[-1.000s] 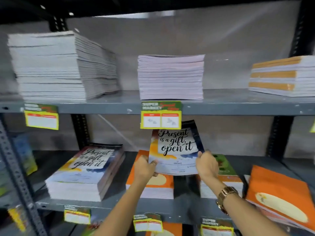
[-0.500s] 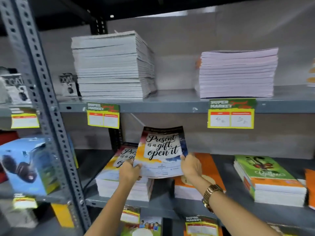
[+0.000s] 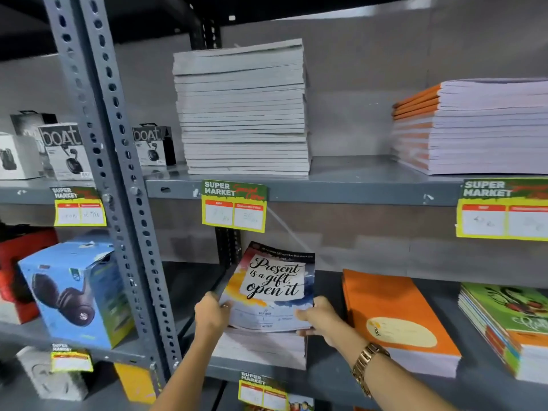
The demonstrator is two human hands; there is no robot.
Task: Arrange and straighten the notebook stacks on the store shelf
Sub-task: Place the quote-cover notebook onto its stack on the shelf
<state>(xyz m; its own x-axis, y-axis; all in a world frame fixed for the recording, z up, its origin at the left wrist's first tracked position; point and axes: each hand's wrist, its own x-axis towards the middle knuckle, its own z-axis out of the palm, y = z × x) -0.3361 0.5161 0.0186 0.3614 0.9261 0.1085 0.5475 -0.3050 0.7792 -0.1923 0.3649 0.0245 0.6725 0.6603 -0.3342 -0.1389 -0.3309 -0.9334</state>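
Carried leftward since a moment ago and now held tilted just above its matching stack [image 3: 261, 348] on the lower shelf [image 3: 326, 378], the "Present is a gift" notebook [image 3: 271, 287], fingers of left hand [image 3: 212, 315] and right hand [image 3: 321, 317] gripping its lower corners; probably ready to lay down square.

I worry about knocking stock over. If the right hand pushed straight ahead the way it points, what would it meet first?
Probably the "Present is a gift" notebook the right hand already grips, pushing it back over the stack below. The orange notebook stack lies beside that line, though depth is unclear.
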